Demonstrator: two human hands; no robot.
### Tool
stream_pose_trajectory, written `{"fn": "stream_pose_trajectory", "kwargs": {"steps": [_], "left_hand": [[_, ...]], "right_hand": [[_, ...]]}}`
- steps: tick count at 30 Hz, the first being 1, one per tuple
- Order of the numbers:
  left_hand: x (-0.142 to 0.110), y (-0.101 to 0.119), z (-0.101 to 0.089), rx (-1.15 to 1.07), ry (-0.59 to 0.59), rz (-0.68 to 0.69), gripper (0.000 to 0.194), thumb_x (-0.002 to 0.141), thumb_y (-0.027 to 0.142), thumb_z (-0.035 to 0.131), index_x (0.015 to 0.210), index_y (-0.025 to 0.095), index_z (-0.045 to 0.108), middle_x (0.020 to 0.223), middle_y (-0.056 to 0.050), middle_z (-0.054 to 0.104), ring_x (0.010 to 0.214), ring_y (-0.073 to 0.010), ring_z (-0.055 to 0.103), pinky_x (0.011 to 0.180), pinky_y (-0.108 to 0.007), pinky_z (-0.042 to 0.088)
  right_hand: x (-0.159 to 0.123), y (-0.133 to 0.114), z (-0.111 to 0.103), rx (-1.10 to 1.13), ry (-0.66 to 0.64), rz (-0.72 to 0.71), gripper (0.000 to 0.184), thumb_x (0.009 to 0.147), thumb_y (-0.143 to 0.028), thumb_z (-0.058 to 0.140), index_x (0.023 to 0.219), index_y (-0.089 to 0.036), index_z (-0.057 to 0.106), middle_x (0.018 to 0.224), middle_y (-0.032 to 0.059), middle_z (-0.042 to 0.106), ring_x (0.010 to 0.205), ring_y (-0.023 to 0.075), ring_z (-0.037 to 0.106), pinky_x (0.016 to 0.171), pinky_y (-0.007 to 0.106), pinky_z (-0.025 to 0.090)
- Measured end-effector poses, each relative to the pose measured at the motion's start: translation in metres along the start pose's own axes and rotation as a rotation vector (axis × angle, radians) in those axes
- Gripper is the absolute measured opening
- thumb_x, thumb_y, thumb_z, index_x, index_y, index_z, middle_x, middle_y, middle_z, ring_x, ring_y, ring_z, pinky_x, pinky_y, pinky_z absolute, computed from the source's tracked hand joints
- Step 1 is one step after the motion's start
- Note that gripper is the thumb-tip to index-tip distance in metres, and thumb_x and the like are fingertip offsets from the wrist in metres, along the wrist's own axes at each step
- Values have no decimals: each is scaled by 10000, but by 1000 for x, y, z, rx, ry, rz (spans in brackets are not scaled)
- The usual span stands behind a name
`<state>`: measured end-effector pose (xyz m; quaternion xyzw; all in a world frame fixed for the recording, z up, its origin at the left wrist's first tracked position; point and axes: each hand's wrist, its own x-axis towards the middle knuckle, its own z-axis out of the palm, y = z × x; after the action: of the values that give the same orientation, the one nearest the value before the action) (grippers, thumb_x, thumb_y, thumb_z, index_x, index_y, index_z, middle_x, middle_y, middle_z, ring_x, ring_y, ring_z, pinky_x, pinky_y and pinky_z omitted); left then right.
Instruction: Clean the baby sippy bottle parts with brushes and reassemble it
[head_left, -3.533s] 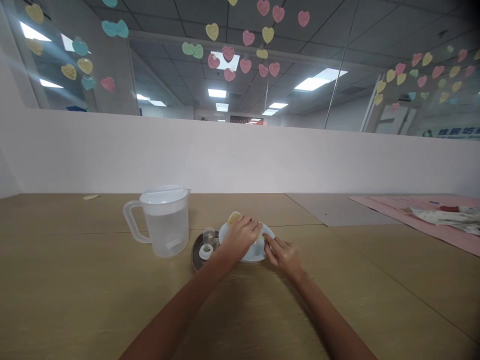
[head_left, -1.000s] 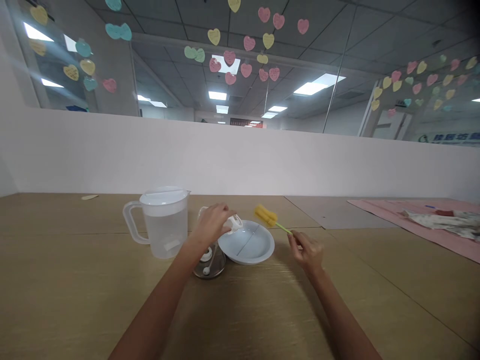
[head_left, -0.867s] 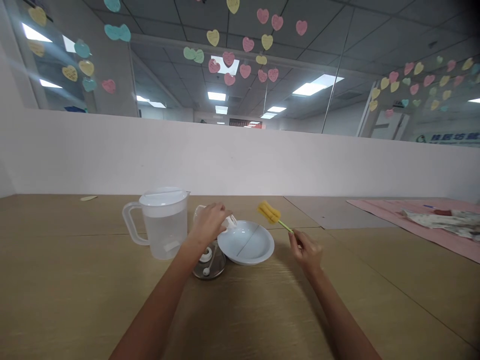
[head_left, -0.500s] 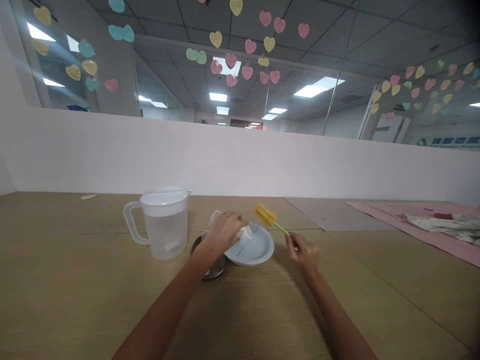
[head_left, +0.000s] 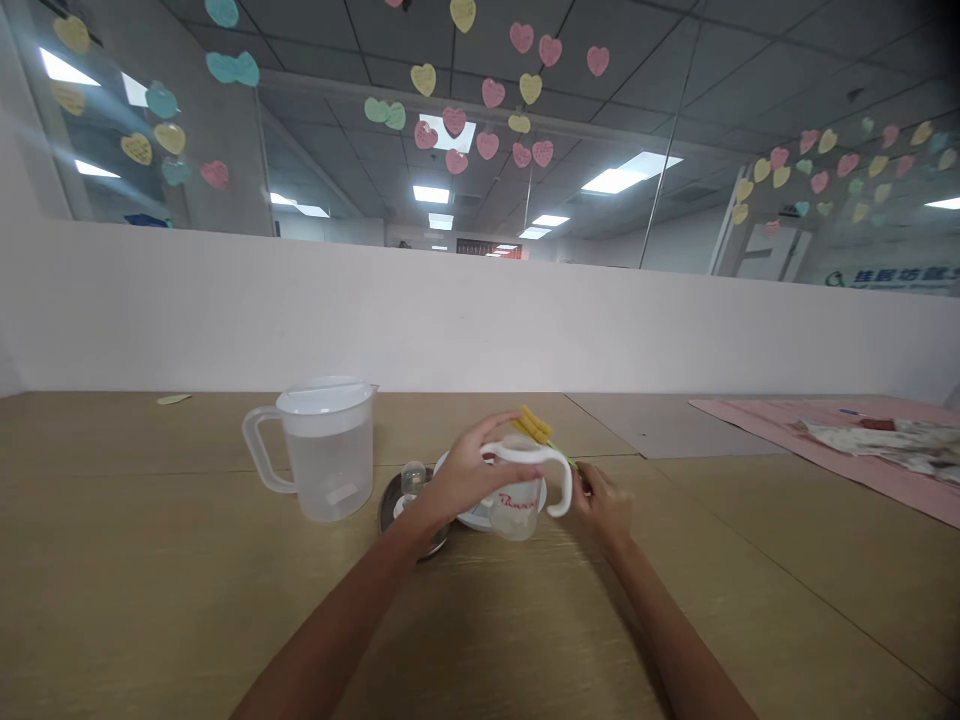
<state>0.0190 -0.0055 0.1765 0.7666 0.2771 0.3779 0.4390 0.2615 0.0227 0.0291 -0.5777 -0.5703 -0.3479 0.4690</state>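
Note:
My left hand [head_left: 474,465] is closed around the top of a clear baby bottle [head_left: 516,512] with red lettering and a white curved handle. The bottle is upright in front of a light-coloured plate [head_left: 474,517], covering much of it. My right hand [head_left: 604,505] pinches the thin green handle of a yellow sponge brush [head_left: 534,424]. Its sponge head points up and left, just behind the bottle. To the left of the plate, partly behind my left wrist, a round metal tray [head_left: 388,500] holds a clear dome-shaped cap [head_left: 412,477] and a small white part.
A translucent lidded pitcher [head_left: 330,465] with liquid in it stands on the wooden table to the left. Far right lies a pink mat [head_left: 739,420] with a crumpled whitish cloth [head_left: 862,438] on it. A white wall [head_left: 450,320] rises behind the table.
My left hand has moved right from over the plate's left side, and the bottle now shows in it near the brush. My right hand has barely moved and still grips the brush.

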Motion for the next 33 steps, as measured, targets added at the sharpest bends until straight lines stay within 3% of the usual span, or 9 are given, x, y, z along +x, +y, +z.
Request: {"fn": "stream_pose_trajectory", "kwargs": {"steps": [3,6,9,12,15,21,24,30,33], "left_hand": [[-4,-8,15,88,-120,49,750,521,372,799,1201,221,521,1014,-40,633,918,-192,595,772,-259,471],[-9,-16,35,148,-223,116,690,514,396,794,1145,222,574,979,-24,648,905,-187,589,779,-250,443],[-13,-25,51,230,-247,147,645,498,441,791,1075,215,615,1017,-34,645,919,-201,579,792,-257,418],[-10,-37,61,379,-264,111,588,435,488,802,927,201,659,934,-32,638,855,-208,573,740,-261,411],[-7,-48,66,498,-288,89,507,463,478,796,851,184,655,875,-32,609,829,-202,558,726,-263,402],[-8,-57,63,552,-329,80,412,597,384,740,933,195,597,960,-33,579,874,-188,550,755,-252,407],[-8,-55,55,651,-348,98,465,584,419,751,940,182,567,952,-38,574,845,-191,557,710,-250,415],[-9,-49,46,1040,-456,119,592,538,549,742,922,147,539,912,-78,580,764,-225,579,608,-271,408],[-10,-40,39,1028,-430,143,655,574,618,676,1021,159,534,964,-91,592,828,-252,583,666,-296,429]], "right_hand": [[-2,2,1,-26,-58,101,379,901,-374,379,761,-134,637,601,38,607,487,98,487,483,211,254],[-4,5,4,-68,-99,180,394,896,-397,376,773,-137,645,583,38,593,462,99,438,484,220,224],[-4,8,6,-87,-141,234,382,889,-401,394,764,-142,646,566,33,578,446,95,397,483,225,189],[-3,7,7,-124,-165,291,344,879,-383,430,751,-151,649,545,26,563,437,94,376,486,231,163],[-3,6,7,-152,-227,321,308,869,-373,457,755,-164,653,549,23,569,430,96,372,480,231,147],[-3,6,7,-199,-296,366,282,857,-364,474,756,-180,663,576,38,598,433,112,426,457,234,154],[-2,6,7,-210,-380,385,295,863,-355,453,754,-184,668,586,57,615,439,128,464,445,237,176],[1,2,8,-267,-831,517,346,869,-332,394,815,-142,678,801,136,663,664,198,616,516,239,347],[1,0,8,-262,-930,527,324,852,-297,407,832,-131,684,829,147,662,754,228,632,581,258,402]]}}
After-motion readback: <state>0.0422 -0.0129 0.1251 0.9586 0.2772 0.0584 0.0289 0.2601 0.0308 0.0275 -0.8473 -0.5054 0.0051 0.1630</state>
